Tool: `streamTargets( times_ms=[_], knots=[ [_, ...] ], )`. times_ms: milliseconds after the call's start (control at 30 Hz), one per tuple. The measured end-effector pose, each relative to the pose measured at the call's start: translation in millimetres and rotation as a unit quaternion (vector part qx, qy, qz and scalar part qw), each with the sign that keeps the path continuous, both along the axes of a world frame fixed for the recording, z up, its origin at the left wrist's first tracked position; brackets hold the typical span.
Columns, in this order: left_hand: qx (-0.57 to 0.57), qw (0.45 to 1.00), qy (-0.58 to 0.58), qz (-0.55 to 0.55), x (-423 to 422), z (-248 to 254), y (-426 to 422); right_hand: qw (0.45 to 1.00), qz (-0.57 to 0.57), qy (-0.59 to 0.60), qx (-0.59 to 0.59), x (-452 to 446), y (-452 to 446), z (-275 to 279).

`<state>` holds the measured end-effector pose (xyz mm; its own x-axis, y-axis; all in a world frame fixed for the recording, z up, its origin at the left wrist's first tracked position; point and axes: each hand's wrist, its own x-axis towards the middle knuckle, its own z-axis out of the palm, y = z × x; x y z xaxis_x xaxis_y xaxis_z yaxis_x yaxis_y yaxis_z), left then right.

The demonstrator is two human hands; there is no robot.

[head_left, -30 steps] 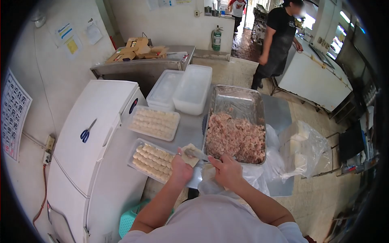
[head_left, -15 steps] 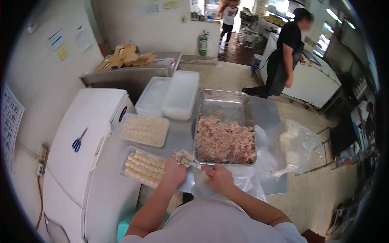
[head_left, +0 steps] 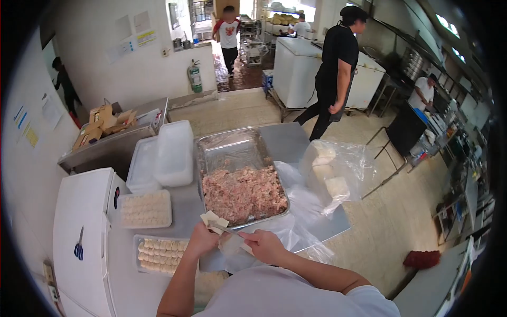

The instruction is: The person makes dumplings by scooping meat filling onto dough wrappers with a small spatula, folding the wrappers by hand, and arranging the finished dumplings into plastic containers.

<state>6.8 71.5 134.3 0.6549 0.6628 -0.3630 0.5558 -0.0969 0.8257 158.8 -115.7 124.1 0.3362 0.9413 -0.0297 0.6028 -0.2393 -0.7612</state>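
My left hand [head_left: 203, 239] holds a pale square wrapper [head_left: 214, 221] near the lower left corner of a metal tray [head_left: 232, 138]. Ground meat [head_left: 240, 194] fills the tray's nearer part. In my right hand [head_left: 264, 245] is a flat metal spatula [head_left: 224, 228], its tip over the wrapper. More pale wrappers [head_left: 231, 244] lie in plastic just below the spatula. To the left, a container of rows of dumplings [head_left: 161, 253] sits beside my left forearm, and a second filled container [head_left: 145, 208] lies behind it.
Two lidded plastic containers [head_left: 175, 153] stand left of the tray. Bagged wrapper stacks [head_left: 330, 171] lie on the right. Scissors [head_left: 78, 245] rest on a white freezer [head_left: 79, 211]. A person in black [head_left: 338, 63] walks behind the table; other people are farther back.
The view has swung to the right. The wrapper in my left hand now looks flat and pale, where it was folded around filling. The person in black has walked on to the right.
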Motion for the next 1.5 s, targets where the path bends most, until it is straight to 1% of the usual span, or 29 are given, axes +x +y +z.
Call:
streamTargets(
  times_ms=[100,133,200,267,300,400,467,500,567,600,633,667,700,800,900,1000,1100,1167,1200,1267,1300,1367,1467,1500],
  knots=[
    [0.052,0.992,-0.111,-0.008,5,-19,8,0.996,-0.007,-0.085,0.004,6,-9,14],
    [0.061,0.991,-0.116,-0.025,7,-19,8,0.994,-0.007,-0.111,0.0,7,-11,21],
    [0.076,0.988,-0.121,-0.051,5,-2,5,0.988,-0.001,-0.155,-0.015,11,-15,31],
    [0.117,0.988,-0.081,-0.067,8,17,-2,0.981,0.018,-0.191,-0.035,16,-17,38],
    [0.137,0.986,-0.057,-0.07,9,23,-6,0.982,0.017,-0.183,-0.036,20,-18,46],
    [0.07,0.99,-0.099,-0.067,9,20,-11,0.987,0.019,-0.156,-0.034,36,-27,72],
    [0.04,0.99,-0.132,-0.04,8,10,-15,0.991,0.019,-0.133,-0.024,49,-33,80],
    [0.026,0.988,-0.151,-0.029,7,5,-16,0.994,0.01,-0.109,-0.019,51,-35,82],
    [-0.047,0.985,-0.167,-0.005,4,-7,-18,0.998,-0.012,-0.063,-0.01,53,-37,84],
    [-0.084,0.981,-0.175,0.006,3,-13,-20,0.999,-0.035,-0.003,-0.003,52,-36,76],
    [-0.167,0.957,-0.231,0.046,2,-18,-25,0.997,-0.058,0.058,0.003,50,-35,63],
    [-0.247,0.922,-0.285,0.086,3,-22,-31,0.989,-0.082,0.119,0.01,48,-33,51],
    [-0.323,0.876,-0.336,0.124,2,-26,-35,0.986,-0.08,0.145,0.001,44,-29,44],
    [-0.44,0.812,-0.354,0.145,1,-42,-40,0.974,-0.064,0.216,-0.017,27,-13,29],
    [-0.49,0.795,-0.328,0.146,1,-47,-48,0.962,-0.038,0.269,-0.004,9,5,15],
    [-0.454,0.842,-0.262,0.13,0,-48,-56,0.954,-0.035,0.297,0.023,0,16,-4],
    [-0.395,0.875,-0.27,0.067,-7,-37,-60,0.953,-0.032,0.299,0.024,0,21,-17],
    [-0.285,0.928,-0.238,0.023,-10,-22,-64,0.953,-0.025,0.299,0.032,2,23,-21],
    [-0.228,0.948,-0.22,0.0,-10,-15,-65,0.96,-0.016,0.28,0.017,2,23,-15],
    [-0.228,0.954,-0.196,0.016,-10,-11,-66,0.971,0.003,0.24,-0.011,4,25,3],
    [-0.227,0.956,-0.185,0.023,-10,-9,-66,0.969,0.001,0.245,-0.012,4,27,4],
    [-0.214,0.959,-0.188,0.014,-10,-7,-66,0.966,-0.004,0.256,-0.013,4,29,4],
    [-0.183,0.967,-0.178,-0.014,-12,-16,-64,0.967,-0.03,0.252,0.033,4,33,-3],
    [-0.17,0.97,-0.172,-0.026,-13,-18,-63,0.971,-0.014,0.239,0.014,6,33,-2]
  ],
)
